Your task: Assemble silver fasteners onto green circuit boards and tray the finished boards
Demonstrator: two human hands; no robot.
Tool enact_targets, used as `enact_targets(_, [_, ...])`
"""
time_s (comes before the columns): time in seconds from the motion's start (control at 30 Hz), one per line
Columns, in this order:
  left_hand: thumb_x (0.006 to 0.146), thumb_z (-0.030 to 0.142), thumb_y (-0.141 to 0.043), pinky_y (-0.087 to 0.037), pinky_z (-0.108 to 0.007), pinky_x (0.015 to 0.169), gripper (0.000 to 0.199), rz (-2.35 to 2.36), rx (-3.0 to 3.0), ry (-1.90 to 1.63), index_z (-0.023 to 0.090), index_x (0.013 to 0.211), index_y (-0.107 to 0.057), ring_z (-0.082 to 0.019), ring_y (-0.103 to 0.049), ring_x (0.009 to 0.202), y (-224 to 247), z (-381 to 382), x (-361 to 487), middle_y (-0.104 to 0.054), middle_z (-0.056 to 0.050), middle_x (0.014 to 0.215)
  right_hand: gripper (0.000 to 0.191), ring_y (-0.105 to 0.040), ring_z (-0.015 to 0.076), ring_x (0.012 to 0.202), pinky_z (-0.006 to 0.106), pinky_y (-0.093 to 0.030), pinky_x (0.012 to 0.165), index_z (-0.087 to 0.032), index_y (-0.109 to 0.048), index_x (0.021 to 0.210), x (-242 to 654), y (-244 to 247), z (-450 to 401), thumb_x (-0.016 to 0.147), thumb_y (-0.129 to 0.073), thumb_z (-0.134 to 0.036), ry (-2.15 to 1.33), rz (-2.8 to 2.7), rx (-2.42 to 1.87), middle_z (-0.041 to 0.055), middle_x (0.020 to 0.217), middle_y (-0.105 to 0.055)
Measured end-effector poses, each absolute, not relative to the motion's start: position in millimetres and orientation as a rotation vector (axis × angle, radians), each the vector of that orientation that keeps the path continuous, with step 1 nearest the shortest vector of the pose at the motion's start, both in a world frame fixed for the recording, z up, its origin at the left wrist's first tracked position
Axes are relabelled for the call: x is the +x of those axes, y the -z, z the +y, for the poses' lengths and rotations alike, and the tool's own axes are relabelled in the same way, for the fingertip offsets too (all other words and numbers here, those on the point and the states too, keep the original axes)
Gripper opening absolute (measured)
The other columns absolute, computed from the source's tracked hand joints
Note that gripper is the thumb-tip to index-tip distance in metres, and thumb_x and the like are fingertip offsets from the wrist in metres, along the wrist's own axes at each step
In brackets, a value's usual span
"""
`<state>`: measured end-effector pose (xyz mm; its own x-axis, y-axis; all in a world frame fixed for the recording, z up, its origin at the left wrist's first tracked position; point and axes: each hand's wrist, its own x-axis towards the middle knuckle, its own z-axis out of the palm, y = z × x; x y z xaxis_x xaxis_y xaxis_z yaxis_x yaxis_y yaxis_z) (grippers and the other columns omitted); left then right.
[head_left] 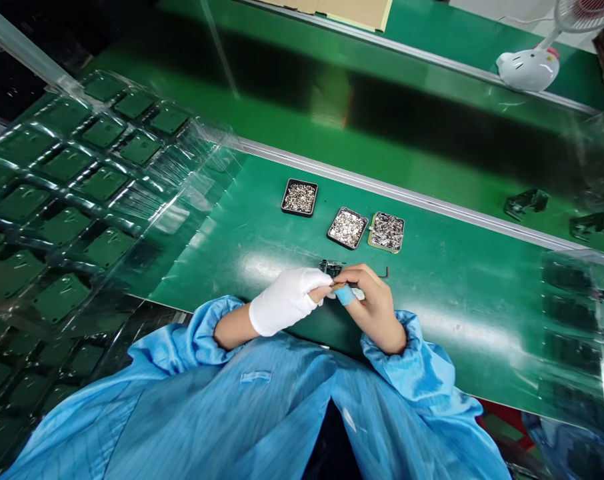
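My left hand [285, 300] wears a white glove that leaves the thumb bare, and its fingers are pinched together. Against it is my right hand [372, 300], bare, with blue tape [345, 295] around the thumb and the fingers closed. Where the fingertips meet, a small brownish piece [339, 286] shows between them; its kind is too small to tell. Just beyond the fingers a dark part with fine detail [331, 267] is partly hidden. To the right of it lies a small hex key [385, 273] on the green mat.
Three small trays of tiny metal parts stand ahead: a black tray [283, 205], a middle tray [329, 235] and a right tray [395, 251]. Clear plastic compartment trays [87, 160] with dark plates fill the left. More plastic trays [572, 313] stand right. A metal rail [382, 187] crosses behind.
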<state>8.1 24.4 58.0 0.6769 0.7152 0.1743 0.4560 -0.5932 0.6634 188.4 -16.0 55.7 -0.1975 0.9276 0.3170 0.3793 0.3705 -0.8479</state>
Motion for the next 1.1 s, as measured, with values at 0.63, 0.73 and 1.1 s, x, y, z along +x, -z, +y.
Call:
enact_targets(0.63, [0.073,0.027,-0.064,-0.048,-0.044,0.094,0.051,0.999,2.157,-0.543,0.014,0.119,-0.046,-0.029,-0.057,0.111,-4.4,36.6,17.9,-0.058,-0.015,0.116,0.009,-0.056,0.0195,0.081,0.031,-0.045,0.072,-0.021,-0.056,0.088,212.8,-29.3,4.0,0.092,-0.048,-0.020,-0.734,-1.955,-1.386,0.0049,0.087,-0.059])
enact_targets(0.73, [0.074,0.025,-0.060,-0.049,-0.043,0.090,0.046,0.964,2.144,-0.586,0.015,0.116,-0.046,-0.027,-0.057,0.106,-8.6,35.6,18.7,-0.057,-0.013,0.112,0.010,-0.056,0.0208,0.081,0.032,-0.045,0.070,-0.021,-0.058,0.089,210.0,-24.1,2.6,0.092,-0.048,-0.020,-0.670,-2.029,-1.380,0.0055,0.085,-0.059])
enact_targets(1.1, [0.069,0.020,-0.059,-0.049,-0.045,0.088,0.046,0.962,2.343,-0.576,0.014,0.113,-0.048,-0.030,-0.056,0.105,-15.9,34.4,20.1,-0.056,-0.014,0.110,0.014,-0.057,0.0251,0.087,0.036,-0.048,0.073,-0.020,-0.056,0.093,197.7,-19.2,-2.3,0.091,-0.043,-0.015,-0.445,-2.060,-1.545,0.0090,0.091,-0.060])
